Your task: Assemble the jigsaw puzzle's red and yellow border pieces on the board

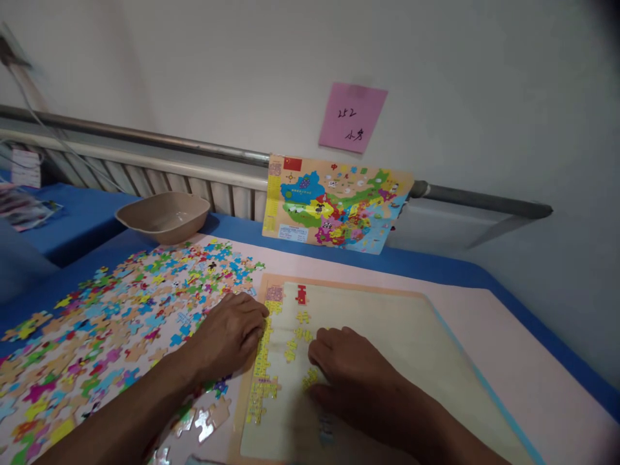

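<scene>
In the head view, I judge the work in front of me to be in its early stage. Down the left side of the puzzle board (pixel 397 336), a strip of yellow pieces (pixel 262 365) sits joined, with a pink patterned section (pixel 274 294) at its top. Right of that strip, a red piece (pixel 302 296) and several small yellow pieces (pixel 303 334) lie on the board, apart from the strip. Across the middle and right the board's pale surface shows, so most of the fitting seems left to do. The many loose pieces (pixel 130 307) are spread over the table to the left of the board, unjoined as far as I can see. The printed map (pixel 334 203), propped against the rail (pixel 484 198) behind, shows a full picture.

My left hand (pixel 231 332) is loosely curled at the board's left edge, fingertips by the yellow strip; I cannot tell whether it grips a piece. My right hand (pixel 346 365) is over the board, fingers bent in, thumb just beside a yellow piece (pixel 310 378). The fingers hide what lies beneath them, so I cannot tell whether it holds anything.
</scene>
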`<state>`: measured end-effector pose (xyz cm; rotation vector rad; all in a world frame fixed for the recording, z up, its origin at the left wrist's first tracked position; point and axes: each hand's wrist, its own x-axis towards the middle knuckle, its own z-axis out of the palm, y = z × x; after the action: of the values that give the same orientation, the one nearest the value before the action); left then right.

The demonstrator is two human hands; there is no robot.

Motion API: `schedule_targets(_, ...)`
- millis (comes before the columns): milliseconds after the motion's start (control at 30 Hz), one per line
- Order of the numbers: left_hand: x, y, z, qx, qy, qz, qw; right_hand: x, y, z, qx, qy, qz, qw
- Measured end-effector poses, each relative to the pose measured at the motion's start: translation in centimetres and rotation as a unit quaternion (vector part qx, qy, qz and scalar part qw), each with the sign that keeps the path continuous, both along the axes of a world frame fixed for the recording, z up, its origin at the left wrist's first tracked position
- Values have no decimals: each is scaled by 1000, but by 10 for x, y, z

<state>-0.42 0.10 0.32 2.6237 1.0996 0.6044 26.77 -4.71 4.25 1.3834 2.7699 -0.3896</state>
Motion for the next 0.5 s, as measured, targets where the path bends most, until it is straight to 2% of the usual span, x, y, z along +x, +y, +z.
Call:
schedule_targets(233,0,-1,0,3,-6,3,1000,-2,-4,-20,27,12,1,1000)
schedule_targets(367,2,-1,1,3,-14,14,1000,-6,-3,-25,17,21,-13,1000)
schedule_targets(500,4,-2,1,5,-23,13,1000,-8,2,-30,51,2,4,999)
